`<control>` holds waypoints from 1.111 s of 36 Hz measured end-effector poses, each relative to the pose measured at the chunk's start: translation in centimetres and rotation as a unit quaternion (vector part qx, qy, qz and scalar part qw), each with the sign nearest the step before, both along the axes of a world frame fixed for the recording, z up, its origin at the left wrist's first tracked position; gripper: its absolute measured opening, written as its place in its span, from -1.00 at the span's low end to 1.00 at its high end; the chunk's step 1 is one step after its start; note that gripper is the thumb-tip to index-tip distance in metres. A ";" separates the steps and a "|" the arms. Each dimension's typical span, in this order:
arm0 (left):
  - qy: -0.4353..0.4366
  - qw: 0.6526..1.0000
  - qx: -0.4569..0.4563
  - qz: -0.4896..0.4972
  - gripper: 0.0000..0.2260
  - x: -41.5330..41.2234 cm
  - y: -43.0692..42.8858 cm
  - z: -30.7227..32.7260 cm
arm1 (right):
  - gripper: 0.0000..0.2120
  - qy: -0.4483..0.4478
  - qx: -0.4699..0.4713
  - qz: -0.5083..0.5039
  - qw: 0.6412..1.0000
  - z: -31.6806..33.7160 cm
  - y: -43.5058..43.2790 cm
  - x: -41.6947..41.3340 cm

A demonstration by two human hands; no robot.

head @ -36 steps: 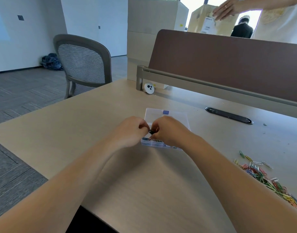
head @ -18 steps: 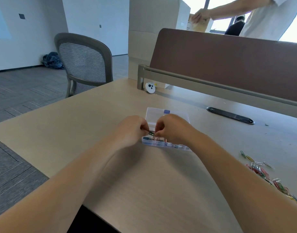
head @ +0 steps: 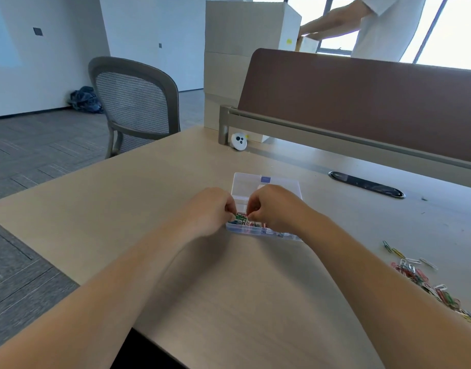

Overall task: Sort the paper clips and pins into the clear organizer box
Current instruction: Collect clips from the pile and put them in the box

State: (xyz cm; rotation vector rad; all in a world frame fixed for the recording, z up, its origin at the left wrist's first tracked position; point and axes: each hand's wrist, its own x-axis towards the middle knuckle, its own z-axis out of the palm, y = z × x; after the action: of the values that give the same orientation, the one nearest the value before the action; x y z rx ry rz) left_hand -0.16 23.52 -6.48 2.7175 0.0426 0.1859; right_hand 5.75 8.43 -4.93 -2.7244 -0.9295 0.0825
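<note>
The clear organizer box (head: 255, 183) lies open in the middle of the desk, its lid laid back away from me. Coloured paper clips fill its near compartments (head: 251, 226). My left hand (head: 210, 209) and my right hand (head: 273, 206) hover together over the box's near left part, fingers curled. Between their fingertips they pinch a small bunch of green and red paper clips (head: 241, 216). A loose pile of coloured paper clips (head: 426, 280) lies on the desk at the right. My right hand hides part of the box.
A brown divider panel (head: 362, 102) runs along the desk's far side, with a black cable slot (head: 366, 184) in front of it. A small white round gadget (head: 239, 141) sits by the divider's end. A grey mesh chair (head: 134, 102) stands at left. A person handles cardboard boxes (head: 245, 25) behind.
My hands have drawn slightly apart over the box, and the clips pinched between them now show. The view shifted a little. The person behind has moved right.
</note>
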 end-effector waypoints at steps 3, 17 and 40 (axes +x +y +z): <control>-0.002 1.000 0.000 0.005 -0.89 0.0 0.1 -0.1 | -0.87 0.001 -0.007 0.000 1.000 -0.1 0.2 -0.1; -0.032 0.999 0.000 -0.016 -0.87 -0.3 -0.4 0.3 | -0.89 -0.018 -0.015 -0.008 1.000 0.3 -0.1 0.0; -0.006 1.000 -0.008 -0.023 -0.82 0.0 -0.6 -0.4 | -0.78 0.019 0.045 -0.001 0.999 0.0 -0.5 0.1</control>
State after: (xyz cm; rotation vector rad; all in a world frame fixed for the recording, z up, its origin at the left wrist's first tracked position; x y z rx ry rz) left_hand -0.19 22.93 -6.92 2.6985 -0.0213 0.1874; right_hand 5.90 7.97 -4.89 -2.6314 -0.8992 0.0885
